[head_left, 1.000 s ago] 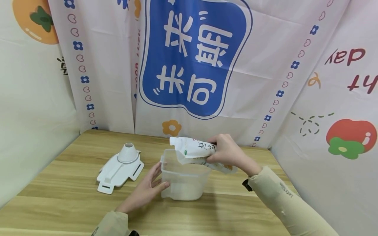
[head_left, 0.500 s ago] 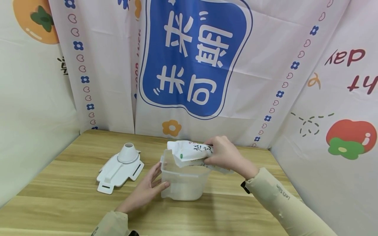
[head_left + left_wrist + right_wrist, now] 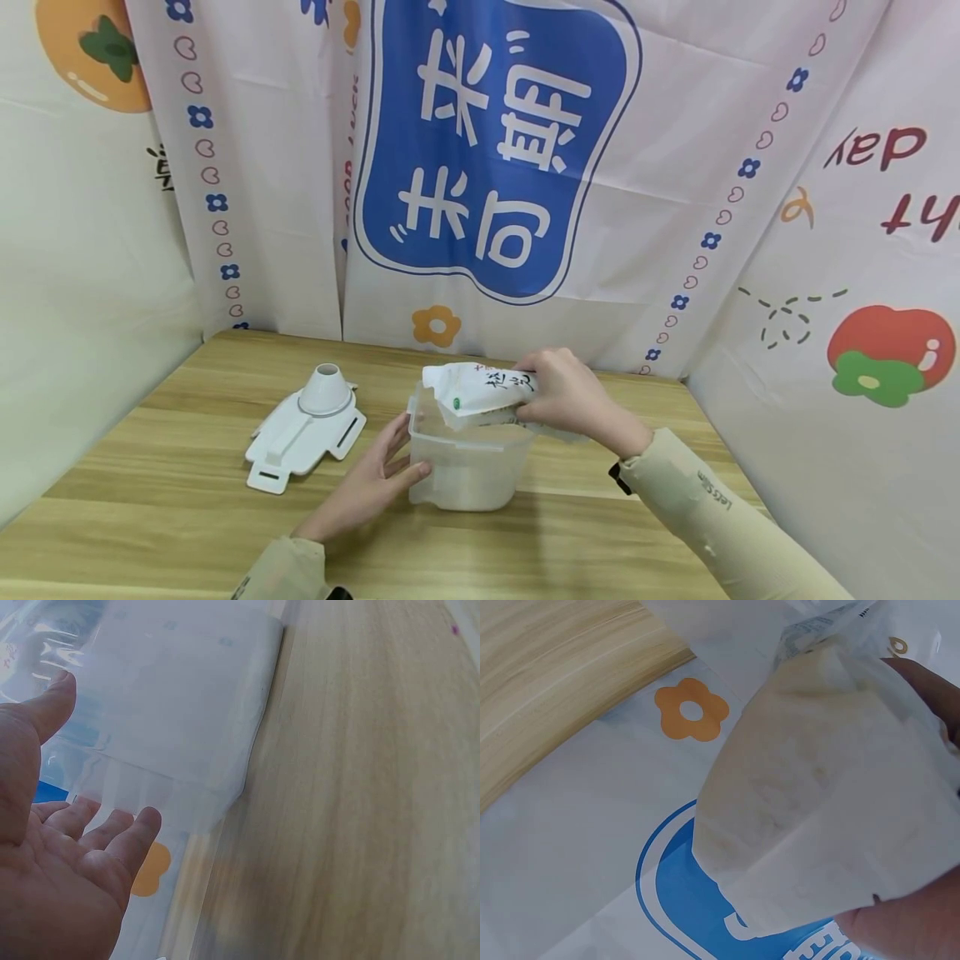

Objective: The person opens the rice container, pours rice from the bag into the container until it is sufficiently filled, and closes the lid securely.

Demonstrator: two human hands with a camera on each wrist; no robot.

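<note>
Bag of white printed plastic (image 3: 480, 390) held over translucent plastic tub (image 3: 472, 475)

The right hand (image 3: 573, 396) grips the bag from above, fingers on one side and thumb on the other, holding it lengthwise across the tub's mouth; whether it touches the rim cannot be told. The left hand (image 3: 382, 471) is spread against the tub's left side, thumb and fingers extended, touching its wall. The tub stands upright on the wood-grain surface (image 3: 172, 475). Well apart to its left lies a flat white plastic panel with slotted tabs (image 3: 300, 446), bearing a hollow white cone (image 3: 326, 390).
</note>
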